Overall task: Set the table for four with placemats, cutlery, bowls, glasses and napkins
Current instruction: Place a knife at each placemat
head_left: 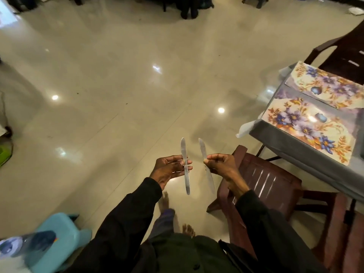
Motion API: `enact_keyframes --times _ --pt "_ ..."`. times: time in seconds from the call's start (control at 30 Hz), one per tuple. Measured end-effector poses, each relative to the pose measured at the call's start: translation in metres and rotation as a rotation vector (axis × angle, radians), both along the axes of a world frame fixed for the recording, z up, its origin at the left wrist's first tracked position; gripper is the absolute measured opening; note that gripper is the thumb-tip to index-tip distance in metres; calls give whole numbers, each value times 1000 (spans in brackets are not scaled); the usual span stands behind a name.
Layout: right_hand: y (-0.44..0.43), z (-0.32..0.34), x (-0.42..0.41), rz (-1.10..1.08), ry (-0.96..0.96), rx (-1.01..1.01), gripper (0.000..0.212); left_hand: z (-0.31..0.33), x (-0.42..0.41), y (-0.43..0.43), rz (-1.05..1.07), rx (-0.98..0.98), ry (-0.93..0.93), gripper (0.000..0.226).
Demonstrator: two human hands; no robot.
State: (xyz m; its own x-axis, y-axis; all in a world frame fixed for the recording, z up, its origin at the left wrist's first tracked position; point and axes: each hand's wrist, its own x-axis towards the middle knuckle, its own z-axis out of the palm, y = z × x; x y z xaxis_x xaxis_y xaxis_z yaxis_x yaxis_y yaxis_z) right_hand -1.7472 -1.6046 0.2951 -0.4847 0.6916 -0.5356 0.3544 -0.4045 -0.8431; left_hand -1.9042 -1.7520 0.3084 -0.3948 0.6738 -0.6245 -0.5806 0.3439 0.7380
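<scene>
I stand over the tiled floor with a steel table knife in each hand, blades pointing away from me. My left hand (170, 170) holds one knife (185, 164) across its fingertips, palm turned up. My right hand (221, 164) pinches the other knife (204, 156) between thumb and fingers. To the right stands the table (291, 146) with a grey cloth, and two floral placemats lie on it: the near placemat (309, 125) and the far placemat (331, 83). No bowls, glasses or napkins show on the visible part.
A dark red plastic chair (262, 180) stands just right of my right hand, pushed toward the table. Another brown chair (344, 48) sits behind the table's far end. A light blue plastic stool (59, 233) is at the lower left. My bare feet are below.
</scene>
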Motion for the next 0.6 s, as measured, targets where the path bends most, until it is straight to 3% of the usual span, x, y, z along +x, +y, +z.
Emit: enact_keyframes --times 0.37,0.6 --pt "109 -7 -63 -382 -41 -25 12 -9 -114 178 -355 -14 -11 27" --pt "161 -5 -79 -589 -70 -61 23 -3 -144 265 -538 4 7 27"
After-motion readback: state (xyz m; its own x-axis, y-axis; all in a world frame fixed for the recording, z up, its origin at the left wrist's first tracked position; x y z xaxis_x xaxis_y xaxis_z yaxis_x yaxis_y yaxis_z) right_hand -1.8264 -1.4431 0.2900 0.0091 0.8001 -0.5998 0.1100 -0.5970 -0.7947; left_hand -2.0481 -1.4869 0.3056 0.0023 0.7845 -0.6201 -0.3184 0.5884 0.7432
